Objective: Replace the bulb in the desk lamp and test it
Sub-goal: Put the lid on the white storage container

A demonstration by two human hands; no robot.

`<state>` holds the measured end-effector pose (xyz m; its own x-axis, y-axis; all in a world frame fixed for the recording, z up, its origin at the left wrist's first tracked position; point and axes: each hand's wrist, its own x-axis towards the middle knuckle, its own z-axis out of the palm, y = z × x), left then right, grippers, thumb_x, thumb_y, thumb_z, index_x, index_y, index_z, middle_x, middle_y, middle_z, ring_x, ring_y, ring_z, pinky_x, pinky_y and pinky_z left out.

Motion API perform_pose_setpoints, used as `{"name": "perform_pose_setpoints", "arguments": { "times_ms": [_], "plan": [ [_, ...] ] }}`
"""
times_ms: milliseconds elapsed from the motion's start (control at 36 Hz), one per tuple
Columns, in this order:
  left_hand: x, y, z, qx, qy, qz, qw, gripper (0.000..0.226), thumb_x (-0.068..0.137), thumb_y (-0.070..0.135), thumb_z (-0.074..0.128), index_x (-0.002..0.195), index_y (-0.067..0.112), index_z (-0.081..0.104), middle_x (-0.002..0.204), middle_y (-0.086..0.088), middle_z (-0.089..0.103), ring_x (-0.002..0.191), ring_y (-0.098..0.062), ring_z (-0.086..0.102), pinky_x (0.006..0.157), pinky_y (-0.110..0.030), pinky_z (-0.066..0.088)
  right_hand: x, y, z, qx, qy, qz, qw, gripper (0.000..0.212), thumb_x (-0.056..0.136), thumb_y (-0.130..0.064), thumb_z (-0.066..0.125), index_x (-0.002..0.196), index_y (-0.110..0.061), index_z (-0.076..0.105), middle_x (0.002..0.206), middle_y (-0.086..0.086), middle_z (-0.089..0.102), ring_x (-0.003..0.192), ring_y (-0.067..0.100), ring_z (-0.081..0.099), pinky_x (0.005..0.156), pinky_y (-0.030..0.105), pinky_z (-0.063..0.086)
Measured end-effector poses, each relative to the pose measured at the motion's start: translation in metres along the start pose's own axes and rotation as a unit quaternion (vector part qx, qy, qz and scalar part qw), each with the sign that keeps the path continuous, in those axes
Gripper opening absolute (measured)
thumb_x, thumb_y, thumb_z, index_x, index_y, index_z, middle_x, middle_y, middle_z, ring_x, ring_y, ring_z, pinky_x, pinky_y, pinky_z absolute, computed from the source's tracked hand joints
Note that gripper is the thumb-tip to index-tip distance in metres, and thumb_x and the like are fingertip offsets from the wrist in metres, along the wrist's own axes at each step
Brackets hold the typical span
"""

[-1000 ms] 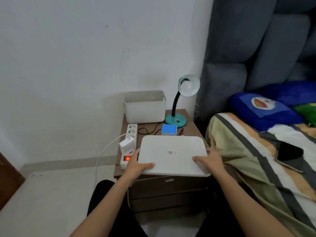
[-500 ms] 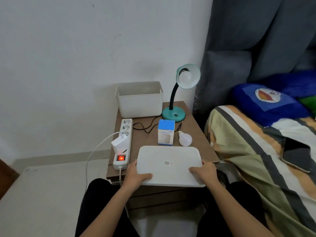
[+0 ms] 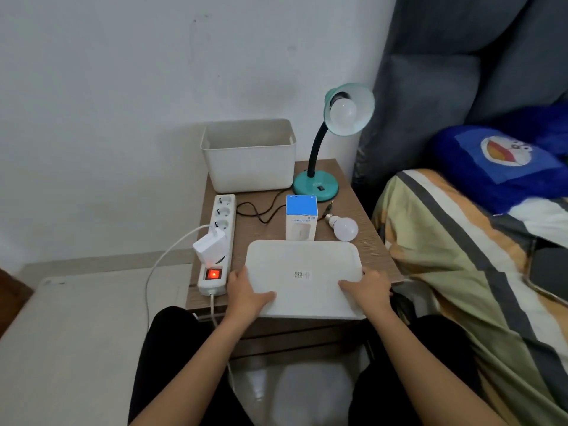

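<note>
A teal desk lamp point(image 3: 316, 186) with a black gooseneck stands at the back right of the bedside table point(image 3: 362, 216), a white bulb point(image 3: 342, 110) in its shade, unlit. A loose white bulb point(image 3: 344, 228) lies on the table beside a blue-and-white box point(image 3: 301, 218). The lamp's black cord point(image 3: 261, 212) lies unplugged near the white power strip point(image 3: 218, 241), whose red switch glows. My left hand point(image 3: 246, 290) and my right hand point(image 3: 365, 287) grip the two near corners of a flat white tray point(image 3: 302, 276) at the table's front edge.
A white plastic bin point(image 3: 249, 155) sits at the back of the table against the wall. A white charger point(image 3: 209, 245) is plugged into the strip. A bed with a striped blanket point(image 3: 461, 256) and blue pillow point(image 3: 498, 161) lies right. My knees are below the table.
The tray has been pulled toward me to the table's front edge, uncovering the box and the loose bulb. The view has tilted down and come closer.
</note>
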<state>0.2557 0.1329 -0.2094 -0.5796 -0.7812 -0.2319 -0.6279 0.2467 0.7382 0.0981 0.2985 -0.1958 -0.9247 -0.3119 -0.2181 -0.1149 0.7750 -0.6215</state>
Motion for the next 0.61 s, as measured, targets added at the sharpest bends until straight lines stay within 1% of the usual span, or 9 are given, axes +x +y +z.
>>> {"name": "perform_pose_setpoints", "arguments": {
  "times_ms": [111, 167, 222, 306, 389, 444, 500, 556, 611],
  "plan": [
    [0.005, 0.004, 0.004, 0.013, 0.015, -0.008, 1.0, 0.071, 0.07, 0.024, 0.077, 0.128, 0.005, 0.042, 0.136, -0.014, 0.035, 0.128, -0.03, 0.035, 0.106, -0.035, 0.031, 0.009, 0.0, 0.001, 0.0, -0.004, -0.009, 1.0, 0.046, 0.076, -0.027, 0.069, 0.111, 0.001, 0.058, 0.111, 0.019, 0.061, 0.116, 0.036, 0.043, 0.096, 0.041, 0.039],
    [0.008, 0.008, 0.005, 0.031, 0.019, -0.008, 0.999, 0.071, 0.073, 0.024, 0.075, 0.131, 0.003, 0.039, 0.139, -0.015, 0.033, 0.131, -0.03, 0.032, 0.108, -0.035, 0.028, 0.013, 0.0, 0.001, 0.003, -0.012, -0.012, 1.0, 0.045, 0.076, -0.027, 0.069, 0.111, 0.0, 0.059, 0.11, 0.018, 0.062, 0.116, 0.035, 0.043, 0.098, 0.041, 0.039],
    [0.014, 0.013, 0.003, 0.047, 0.024, 0.007, 0.999, 0.07, 0.079, 0.024, 0.07, 0.135, 0.002, 0.034, 0.143, -0.014, 0.03, 0.133, -0.029, 0.031, 0.109, -0.033, 0.028, 0.02, 0.0, 0.0, 0.012, -0.014, -0.011, 1.0, 0.048, 0.076, -0.029, 0.069, 0.114, -0.002, 0.058, 0.114, 0.018, 0.061, 0.115, 0.036, 0.047, 0.098, 0.042, 0.041],
    [0.03, 0.025, -0.003, 0.06, 0.03, 0.049, 0.997, 0.067, 0.086, 0.025, 0.063, 0.14, 0.004, 0.03, 0.145, -0.011, 0.033, 0.133, -0.025, 0.035, 0.107, -0.031, 0.03, 0.037, -0.006, -0.009, 0.012, 0.03, -0.032, 0.999, 0.05, 0.08, -0.024, 0.067, 0.121, 0.001, 0.053, 0.123, 0.023, 0.054, 0.118, 0.038, 0.046, 0.1, 0.042, 0.038],
    [0.053, 0.04, -0.011, 0.063, 0.03, 0.077, 0.995, 0.058, 0.09, 0.026, 0.058, 0.139, 0.006, 0.034, 0.143, -0.01, 0.038, 0.132, -0.024, 0.037, 0.106, -0.031, 0.032, 0.058, -0.024, -0.02, 0.023, 0.083, -0.068, 0.994, 0.047, 0.081, -0.015, 0.064, 0.124, 0.0, 0.052, 0.126, 0.023, 0.047, 0.119, 0.038, 0.042, 0.101, 0.043, 0.035],
    [0.067, 0.049, -0.015, 0.077, 0.014, 0.086, 0.993, 0.055, 0.091, 0.027, 0.056, 0.138, 0.005, 0.036, 0.141, -0.01, 0.039, 0.132, -0.025, 0.037, 0.106, -0.032, 0.032, 0.074, -0.036, -0.024, 0.009, 0.101, -0.087, 0.991, 0.046, 0.081, -0.014, 0.062, 0.125, -0.003, 0.052, 0.126, 0.021, 0.047, 0.117, 0.036, 0.043, 0.099, 0.042, 0.036],
    [0.08, 0.055, -0.018, 0.08, -0.005, 0.093, 0.992, 0.051, 0.092, 0.025, 0.055, 0.136, 0.005, 0.041, 0.14, -0.01, 0.042, 0.13, -0.025, 0.04, 0.106, -0.032, 0.032, 0.091, -0.046, -0.025, -0.022, 0.09, -0.098, 0.991, 0.047, 0.081, -0.017, 0.061, 0.125, -0.007, 0.052, 0.127, 0.017, 0.048, 0.117, 0.034, 0.044, 0.098, 0.039, 0.037],
    [0.09, 0.059, -0.017, 0.083, -0.029, 0.094, 0.992, 0.05, 0.091, 0.025, 0.056, 0.135, 0.006, 0.043, 0.138, -0.011, 0.045, 0.129, -0.025, 0.041, 0.106, -0.031, 0.033, 0.102, -0.054, -0.023, -0.044, 0.061, -0.101, 0.992, 0.047, 0.081, -0.017, 0.061, 0.126, -0.008, 0.051, 0.126, 0.017, 0.046, 0.116, 0.034, 0.043, 0.097, 0.037, 0.036],
    [0.097, 0.062, -0.016, 0.101, -0.046, 0.091, 0.99, 0.045, 0.091, 0.025, 0.056, 0.13, 0.005, 0.047, 0.133, -0.012, 0.049, 0.124, -0.025, 0.045, 0.101, -0.03, 0.035, 0.111, -0.057, -0.018, -0.062, 0.031, -0.101, 0.992, 0.046, 0.082, -0.017, 0.061, 0.126, -0.009, 0.052, 0.126, 0.017, 0.043, 0.117, 0.036, 0.041, 0.097, 0.038, 0.036]
  ]
}}
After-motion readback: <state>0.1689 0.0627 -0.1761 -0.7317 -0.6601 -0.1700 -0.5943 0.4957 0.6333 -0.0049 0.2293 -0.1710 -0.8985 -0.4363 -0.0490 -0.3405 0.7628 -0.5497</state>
